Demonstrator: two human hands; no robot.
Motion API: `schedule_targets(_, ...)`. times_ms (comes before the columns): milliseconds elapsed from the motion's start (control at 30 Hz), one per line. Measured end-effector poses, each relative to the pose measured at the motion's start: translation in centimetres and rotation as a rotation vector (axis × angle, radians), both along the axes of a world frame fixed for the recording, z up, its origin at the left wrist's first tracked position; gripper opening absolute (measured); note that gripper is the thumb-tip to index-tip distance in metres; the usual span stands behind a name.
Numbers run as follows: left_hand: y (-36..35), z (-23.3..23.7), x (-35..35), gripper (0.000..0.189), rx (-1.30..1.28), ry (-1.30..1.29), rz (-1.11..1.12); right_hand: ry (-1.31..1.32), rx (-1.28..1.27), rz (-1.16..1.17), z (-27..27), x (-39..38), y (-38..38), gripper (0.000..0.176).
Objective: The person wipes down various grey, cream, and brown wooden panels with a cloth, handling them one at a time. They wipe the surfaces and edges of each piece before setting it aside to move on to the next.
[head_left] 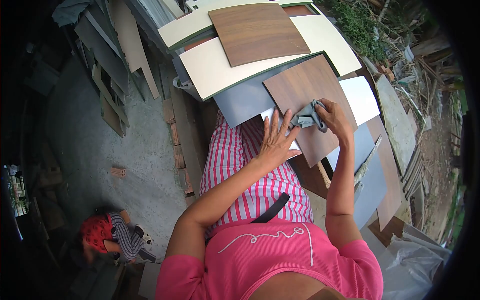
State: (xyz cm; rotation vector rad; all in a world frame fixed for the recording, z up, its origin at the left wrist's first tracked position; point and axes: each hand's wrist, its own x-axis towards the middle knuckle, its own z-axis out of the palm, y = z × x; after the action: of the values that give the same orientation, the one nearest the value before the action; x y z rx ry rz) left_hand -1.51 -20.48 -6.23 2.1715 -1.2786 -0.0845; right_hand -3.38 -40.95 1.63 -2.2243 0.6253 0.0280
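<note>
A wood-grain panel [320, 80] lies tilted across other boards in front of me. My right hand [337, 121] is closed on a bunched grey cloth [308, 118], which rests against the panel's face. My left hand [276, 141] lies with fingers spread at the panel's near left edge, its fingertips close to the cloth. A white piece [295, 148] shows partly beneath my left hand; the rest of it is hidden. Under the panel lies a dark grey board [240, 102].
A second wood-grain panel [257, 32] rests on cream boards [210, 70] farther off. Grey boards [377, 172] and clear plastic sheeting [412, 260] are at right. Boards lean [102, 50] at far left. A person in red [97, 232] crouches on the concrete floor [135, 150] near a brick [118, 172].
</note>
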Motion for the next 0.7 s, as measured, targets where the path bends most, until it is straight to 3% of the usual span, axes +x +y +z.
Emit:
schedule_targets(33, 0.0, 0.1, 0.0, 0.075, 0.005, -0.004, 0.008, 0.074, -0.233, -0.024, -0.3, 0.7, 0.2, 0.019)
schedule_targets(100, 0.0, 0.0, -0.1, 0.074, -0.016, -0.013, 0.008, 0.062, -0.336, -0.121, -1.1, 1.4, 1.0, 0.022)
schedule_targets(167, -0.1, -0.2, 0.0, 0.075, -0.008, -0.003, 0.012, -0.198, -0.540, -0.143, -2.0, 1.9, 1.8, 0.028)
schedule_targets(200, 0.0, -0.1, 0.0, 0.075, -0.005, -0.003, 0.019, -0.179, -0.496, -0.105, -2.0, 1.8, 2.6, 0.038)
schedule_targets(300, 0.0, 0.1, -0.2, 0.075, -0.026, 0.016, 0.011, -0.363, -0.522, -0.051, -3.6, 1.5, 6.0, 0.041)
schedule_targets(367, -0.1, -0.1, -0.1, 0.074, 0.007, 0.015, 0.015, -0.373, -0.656, 0.042, -5.2, 1.1, 7.2, 0.042)
schedule_targets(433, -0.1, -0.1, -0.1, 0.073, -0.005, 0.009, 0.004, -0.377, -0.591, 0.079, -4.9, 1.1, 6.7, 0.040)
schedule_targets(533, -0.3, -0.3, -0.3, 0.073, -0.022, 0.020, 0.015, -0.387, -0.455, 0.467, -3.9, 2.1, 5.9, 0.037)
schedule_targets(567, -0.3, -0.3, -0.4, 0.073, -0.015, 0.006, 0.017, -0.386, -0.458, 0.465, -3.8, 2.8, 5.8, 0.037)
schedule_targets(633, -0.4, -0.1, -0.3, 0.074, -0.014, -0.010, 0.014, -0.402, -0.545, 0.674, -3.9, 4.3, 5.2, 0.036)
schedule_targets(700, -0.2, 0.4, -0.1, 0.073, -0.003, 0.007, 0.020, -0.409, -0.555, 0.685, -4.5, 6.0, 3.7, 0.036)
